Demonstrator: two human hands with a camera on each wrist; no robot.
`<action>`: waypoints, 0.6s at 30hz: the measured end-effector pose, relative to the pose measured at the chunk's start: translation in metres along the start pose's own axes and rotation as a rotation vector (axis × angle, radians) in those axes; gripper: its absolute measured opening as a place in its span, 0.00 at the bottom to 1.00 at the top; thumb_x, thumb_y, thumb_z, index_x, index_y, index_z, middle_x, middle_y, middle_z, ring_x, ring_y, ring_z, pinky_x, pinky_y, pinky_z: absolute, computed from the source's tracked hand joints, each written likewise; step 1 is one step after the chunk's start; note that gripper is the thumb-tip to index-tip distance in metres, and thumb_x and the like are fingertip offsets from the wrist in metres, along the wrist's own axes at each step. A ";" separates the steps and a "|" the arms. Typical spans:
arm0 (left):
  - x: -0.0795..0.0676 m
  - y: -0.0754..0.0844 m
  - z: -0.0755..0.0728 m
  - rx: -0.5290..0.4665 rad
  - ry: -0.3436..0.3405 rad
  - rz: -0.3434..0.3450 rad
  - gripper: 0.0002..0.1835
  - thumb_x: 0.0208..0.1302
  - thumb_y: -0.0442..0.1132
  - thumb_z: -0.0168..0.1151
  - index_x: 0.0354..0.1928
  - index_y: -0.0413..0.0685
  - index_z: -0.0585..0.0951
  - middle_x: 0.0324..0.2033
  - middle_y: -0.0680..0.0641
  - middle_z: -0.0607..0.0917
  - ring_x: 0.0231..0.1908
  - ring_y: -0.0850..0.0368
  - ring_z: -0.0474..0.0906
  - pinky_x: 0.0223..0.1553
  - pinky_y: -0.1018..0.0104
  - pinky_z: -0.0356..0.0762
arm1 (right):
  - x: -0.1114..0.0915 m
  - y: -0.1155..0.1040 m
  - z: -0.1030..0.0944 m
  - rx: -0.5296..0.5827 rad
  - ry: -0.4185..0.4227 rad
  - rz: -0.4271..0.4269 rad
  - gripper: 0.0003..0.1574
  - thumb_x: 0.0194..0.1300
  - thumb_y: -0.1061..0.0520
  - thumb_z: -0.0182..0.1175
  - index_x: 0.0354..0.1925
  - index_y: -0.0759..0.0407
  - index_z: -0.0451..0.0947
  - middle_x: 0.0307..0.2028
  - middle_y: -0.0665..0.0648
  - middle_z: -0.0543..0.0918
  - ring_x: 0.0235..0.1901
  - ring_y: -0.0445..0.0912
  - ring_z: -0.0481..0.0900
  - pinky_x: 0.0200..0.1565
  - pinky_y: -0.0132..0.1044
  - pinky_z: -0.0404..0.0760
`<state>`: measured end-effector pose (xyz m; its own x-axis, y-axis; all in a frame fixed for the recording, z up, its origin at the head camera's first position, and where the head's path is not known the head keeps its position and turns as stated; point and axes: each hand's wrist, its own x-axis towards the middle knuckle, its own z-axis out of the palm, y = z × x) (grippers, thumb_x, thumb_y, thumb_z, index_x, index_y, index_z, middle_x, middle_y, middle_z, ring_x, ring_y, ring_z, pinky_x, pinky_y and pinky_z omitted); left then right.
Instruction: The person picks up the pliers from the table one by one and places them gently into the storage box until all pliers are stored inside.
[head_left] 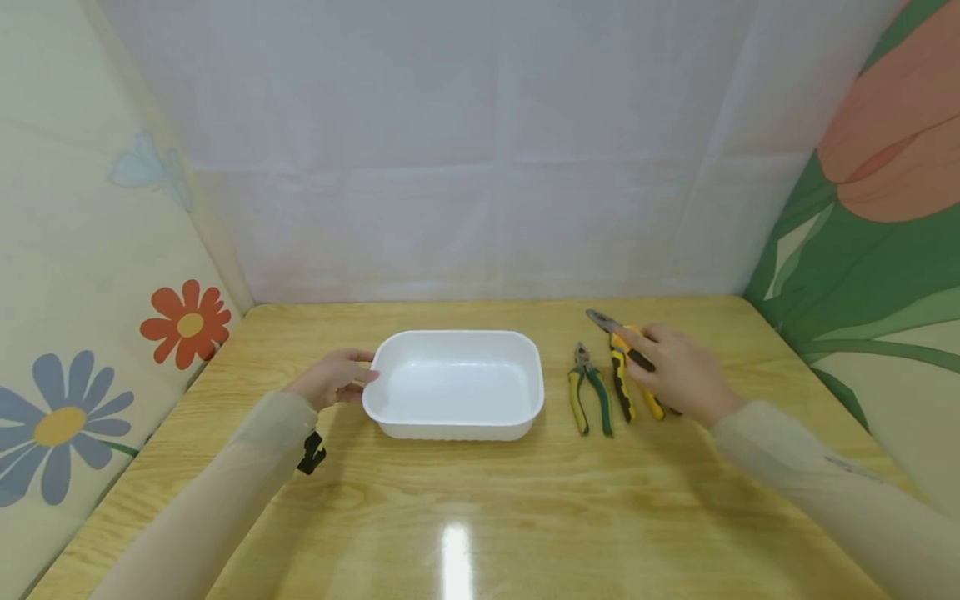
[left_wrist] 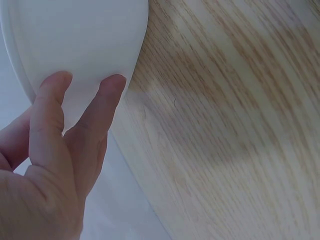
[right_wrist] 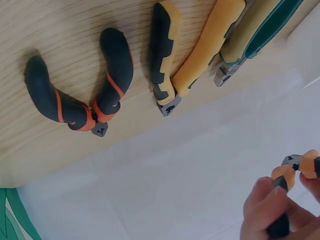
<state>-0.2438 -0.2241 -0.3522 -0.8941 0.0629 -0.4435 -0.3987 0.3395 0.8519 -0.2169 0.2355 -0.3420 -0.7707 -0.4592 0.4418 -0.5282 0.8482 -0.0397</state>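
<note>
At the left end of a white plastic basin, my left hand pinches its rim. Two fingertips press the outer wall in the left wrist view, while another finger goes behind the rim. My right hand grips a pair of pliers with orange and black handles, jaws toward the far left. It is above yellow-and-black pliers lying on the table. Just left of these lie green-and-yellow pliers. Black pliers with orange stripes lie beyond, mostly hidden by my right hand in the head view.
The wooden table runs back to a white cloth backdrop. Flower-printed panels stand on both sides, one at the left and one at the right. The basin holds nothing inside.
</note>
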 end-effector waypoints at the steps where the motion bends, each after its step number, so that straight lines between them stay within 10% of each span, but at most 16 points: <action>1: 0.000 0.000 0.000 0.000 -0.001 0.003 0.30 0.70 0.27 0.53 0.70 0.27 0.57 0.61 0.26 0.67 0.34 0.52 0.82 0.42 0.61 0.85 | 0.001 -0.001 0.000 -0.003 0.002 -0.004 0.28 0.61 0.60 0.63 0.60 0.62 0.76 0.33 0.62 0.76 0.20 0.45 0.65 0.16 0.34 0.64; 18: -0.004 0.003 0.000 -0.008 -0.001 0.004 0.29 0.70 0.27 0.52 0.69 0.27 0.58 0.60 0.28 0.68 0.36 0.50 0.81 0.42 0.61 0.85 | 0.009 -0.022 0.007 0.000 0.039 -0.104 0.28 0.60 0.61 0.63 0.60 0.60 0.77 0.37 0.65 0.76 0.24 0.51 0.70 0.15 0.33 0.67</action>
<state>-0.2412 -0.2231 -0.3481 -0.8956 0.0650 -0.4401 -0.3966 0.3316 0.8560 -0.2144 0.2107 -0.3435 -0.6973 -0.5342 0.4779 -0.6044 0.7966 0.0085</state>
